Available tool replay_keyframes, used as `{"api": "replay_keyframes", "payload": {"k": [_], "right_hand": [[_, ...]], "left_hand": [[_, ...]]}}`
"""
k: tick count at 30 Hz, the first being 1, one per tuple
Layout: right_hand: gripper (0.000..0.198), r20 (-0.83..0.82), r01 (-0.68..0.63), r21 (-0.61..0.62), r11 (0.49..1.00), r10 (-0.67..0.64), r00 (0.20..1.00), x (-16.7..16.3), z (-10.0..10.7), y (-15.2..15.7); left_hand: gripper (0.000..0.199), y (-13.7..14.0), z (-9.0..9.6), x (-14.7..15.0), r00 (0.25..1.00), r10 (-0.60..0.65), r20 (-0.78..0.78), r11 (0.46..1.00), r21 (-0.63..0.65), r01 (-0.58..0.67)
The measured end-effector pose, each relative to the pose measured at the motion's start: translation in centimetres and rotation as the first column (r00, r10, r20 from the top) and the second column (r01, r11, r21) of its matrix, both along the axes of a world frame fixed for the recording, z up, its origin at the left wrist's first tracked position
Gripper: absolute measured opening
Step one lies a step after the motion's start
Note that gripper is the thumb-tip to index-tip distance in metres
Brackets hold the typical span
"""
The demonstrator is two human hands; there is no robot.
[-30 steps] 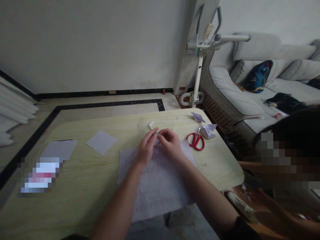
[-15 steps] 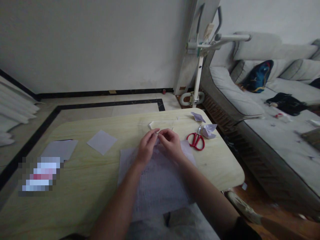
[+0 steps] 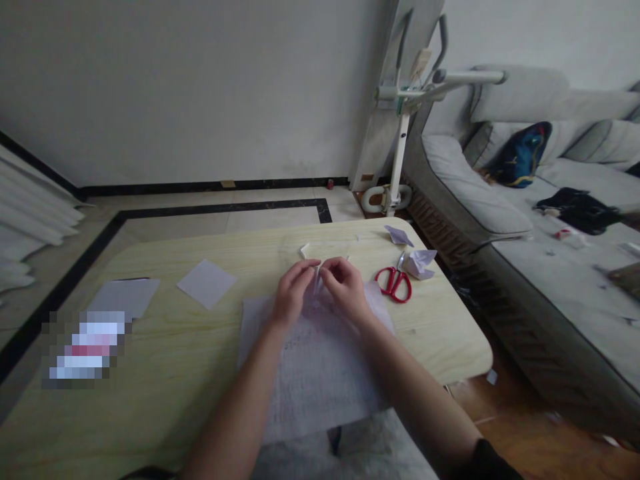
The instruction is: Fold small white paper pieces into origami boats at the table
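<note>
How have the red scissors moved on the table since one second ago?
No. The red scissors lie beside the crumpled paper as before; only the camera shifted slightly.

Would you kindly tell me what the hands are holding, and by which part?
Both the left hand and right hand pinch a small folded white paper at its top, between their fingertips.

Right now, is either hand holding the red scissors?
No, the red scissors lie on the table, apart from the right hand.

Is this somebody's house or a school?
Most likely a home living room. A grey sofa with a blue cushion stands beside the wooden table, and the two hands pinch a small folded paper near red scissors.
</note>
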State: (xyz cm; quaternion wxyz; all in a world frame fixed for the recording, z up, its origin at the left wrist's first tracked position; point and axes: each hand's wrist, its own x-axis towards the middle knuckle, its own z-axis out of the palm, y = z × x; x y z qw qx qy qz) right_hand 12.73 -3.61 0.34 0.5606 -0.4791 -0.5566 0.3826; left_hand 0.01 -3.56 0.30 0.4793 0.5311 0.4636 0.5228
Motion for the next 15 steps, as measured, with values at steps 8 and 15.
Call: {"api": "replay_keyframes", "payload": {"k": [8, 15], "right_hand": [[0.012, -0.024, -0.015, -0.013, 1.0, 0.015, 1.0, 0.16, 0.14, -0.01], [0.013, -0.003, -0.06, -0.002, 0.998, 0.06, 0.998, 0.34, 0.15, -0.24]], "left_hand": [[0.025, -0.1, 0.12, 0.19, 1.0, -0.024, -0.004, 1.0, 0.01, 0.024], [0.019, 0.08, -0.18, 0.07, 0.999, 0.023, 0.038, 0.999, -0.027, -0.022]]}}
